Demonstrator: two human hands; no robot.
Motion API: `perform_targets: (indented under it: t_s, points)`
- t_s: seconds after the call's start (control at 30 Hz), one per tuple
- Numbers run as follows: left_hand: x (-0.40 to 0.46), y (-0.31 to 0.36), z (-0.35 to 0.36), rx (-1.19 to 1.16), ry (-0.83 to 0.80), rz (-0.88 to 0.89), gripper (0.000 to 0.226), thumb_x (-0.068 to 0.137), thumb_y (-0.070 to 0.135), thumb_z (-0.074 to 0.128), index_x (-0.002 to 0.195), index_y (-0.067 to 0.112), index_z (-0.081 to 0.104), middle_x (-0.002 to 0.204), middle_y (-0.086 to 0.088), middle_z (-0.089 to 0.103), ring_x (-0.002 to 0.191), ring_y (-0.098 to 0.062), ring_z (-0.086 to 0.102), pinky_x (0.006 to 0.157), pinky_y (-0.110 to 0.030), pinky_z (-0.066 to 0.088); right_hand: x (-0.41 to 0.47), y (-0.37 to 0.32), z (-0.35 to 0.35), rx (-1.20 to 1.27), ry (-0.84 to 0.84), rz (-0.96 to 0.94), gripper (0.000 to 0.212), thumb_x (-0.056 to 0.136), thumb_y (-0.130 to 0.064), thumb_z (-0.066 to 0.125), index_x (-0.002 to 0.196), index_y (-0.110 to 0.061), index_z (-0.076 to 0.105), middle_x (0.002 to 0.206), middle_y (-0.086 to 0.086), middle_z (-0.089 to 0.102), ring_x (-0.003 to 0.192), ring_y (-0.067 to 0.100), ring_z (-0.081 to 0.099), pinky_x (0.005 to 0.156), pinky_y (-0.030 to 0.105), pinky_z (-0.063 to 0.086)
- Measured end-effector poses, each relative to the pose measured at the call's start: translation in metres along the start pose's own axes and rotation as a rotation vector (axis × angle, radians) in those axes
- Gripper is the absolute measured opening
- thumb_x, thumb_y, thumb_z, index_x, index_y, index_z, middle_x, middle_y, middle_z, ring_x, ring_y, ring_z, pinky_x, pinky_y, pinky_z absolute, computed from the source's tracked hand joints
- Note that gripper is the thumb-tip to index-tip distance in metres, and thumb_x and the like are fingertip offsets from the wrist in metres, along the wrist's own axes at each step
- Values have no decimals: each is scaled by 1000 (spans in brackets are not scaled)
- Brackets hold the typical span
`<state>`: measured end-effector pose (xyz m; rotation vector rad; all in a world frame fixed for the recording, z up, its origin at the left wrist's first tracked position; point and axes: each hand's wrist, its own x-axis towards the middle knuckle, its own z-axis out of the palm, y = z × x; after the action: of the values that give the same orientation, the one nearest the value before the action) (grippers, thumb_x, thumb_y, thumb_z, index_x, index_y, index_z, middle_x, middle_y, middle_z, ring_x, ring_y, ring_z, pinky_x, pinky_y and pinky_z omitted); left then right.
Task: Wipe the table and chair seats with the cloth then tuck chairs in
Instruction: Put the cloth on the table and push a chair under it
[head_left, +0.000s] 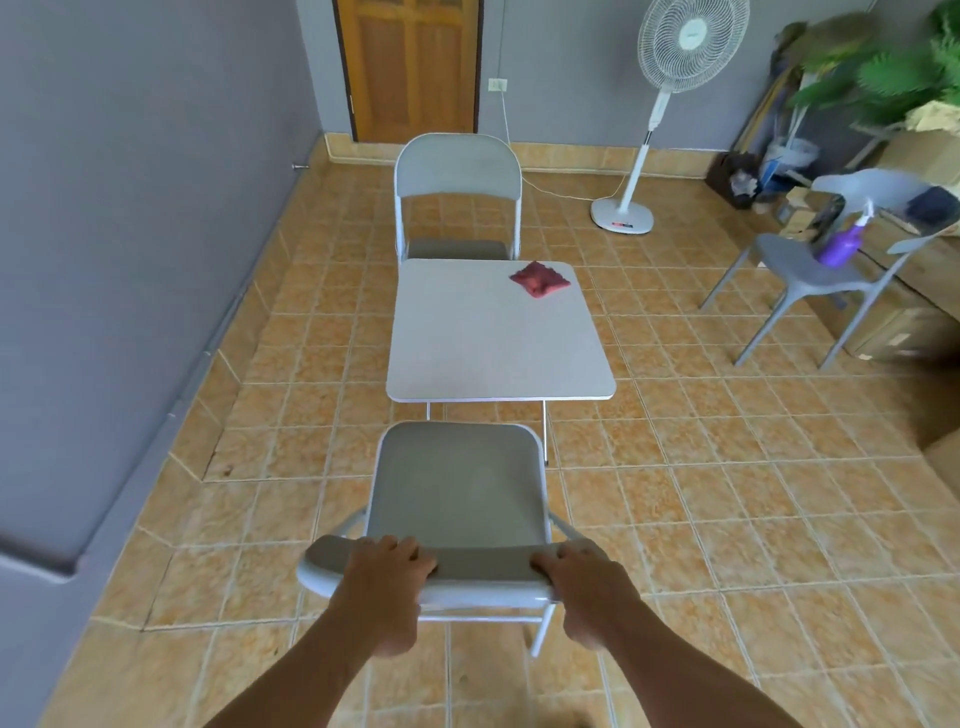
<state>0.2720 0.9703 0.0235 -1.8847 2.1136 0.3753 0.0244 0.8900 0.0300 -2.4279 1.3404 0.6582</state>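
A small white square table (483, 343) stands in the middle of the tiled floor. A crumpled red cloth (540, 279) lies on its far right corner. The near grey folding chair (457, 493) faces the table, its seat just short of the table's front edge. My left hand (387, 577) and my right hand (582, 582) both grip the top of this chair's backrest. A second grey folding chair (457, 182) stands at the far side, its seat partly under the table.
A grey plastic chair (810, 265) with a purple spray bottle (841, 244) on it stands at the right. A standing fan (644, 156) with its cord is at the back. Boxes and plants fill the right edge. A grey wall runs along the left.
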Motion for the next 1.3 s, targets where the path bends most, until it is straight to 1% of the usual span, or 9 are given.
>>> perform_targets:
  t_s: [0.13,0.2,0.3,0.47,0.57,0.67,0.8,1.03,1.3]
  points:
    - [9,-9,7,-148,22,-140,46,86,20,55,131,31,48,125,6,52,119,-22,51,100,-38,42,18,24,-6,39,76,32,59,81,-4,59,133,-29,46,135,-3,51,129,27,45,91,41,51]
    - [27,4,0,-197,34,-167,57,83,12,55,136,30,47,127,7,54,117,-21,53,98,-37,44,31,45,-12,60,122,45,55,82,-4,58,132,-27,48,133,-2,52,130,26,44,94,40,51]
    - [53,23,-8,-199,-13,-229,64,78,7,54,136,32,45,128,6,53,115,-22,52,96,-44,43,50,74,-23,85,125,39,52,82,-2,57,129,-25,50,133,-2,52,128,26,46,89,38,52]
    - [83,27,-12,-309,-85,-438,63,84,2,50,138,35,41,139,6,40,132,-25,37,99,-62,38,79,90,-30,84,107,-15,47,82,-2,60,124,-20,50,130,3,53,120,28,53,87,39,50]
    - [98,14,-15,-380,-74,-502,65,84,5,56,141,33,42,142,0,41,133,-28,37,97,-50,50,95,91,-34,68,117,-39,43,79,-4,62,119,-17,51,125,6,55,119,32,52,92,43,50]
    - [113,6,-16,-415,19,-577,62,82,5,51,137,35,48,134,0,47,129,-28,39,95,-47,51,108,93,-40,65,155,-44,42,79,-6,63,118,-14,51,121,9,57,120,36,51,97,47,47]
    - [130,2,-30,-375,82,-593,57,81,6,52,131,32,54,122,-3,50,122,-31,43,95,-50,50,116,102,-58,85,221,-55,37,82,-5,60,117,-15,53,114,8,60,117,35,53,97,48,48]
    - [144,-5,-27,-376,45,-573,64,80,1,51,135,34,50,129,2,46,128,-29,37,95,-48,51,122,106,-56,123,188,-49,37,82,-2,59,116,-15,54,121,6,58,121,31,50,94,42,49]
    - [186,1,-50,-360,36,-496,55,86,6,52,135,27,45,127,-7,45,121,-34,41,85,-48,53,151,135,-73,167,169,57,41,80,-2,55,117,-21,56,122,-2,59,126,26,48,89,43,54]
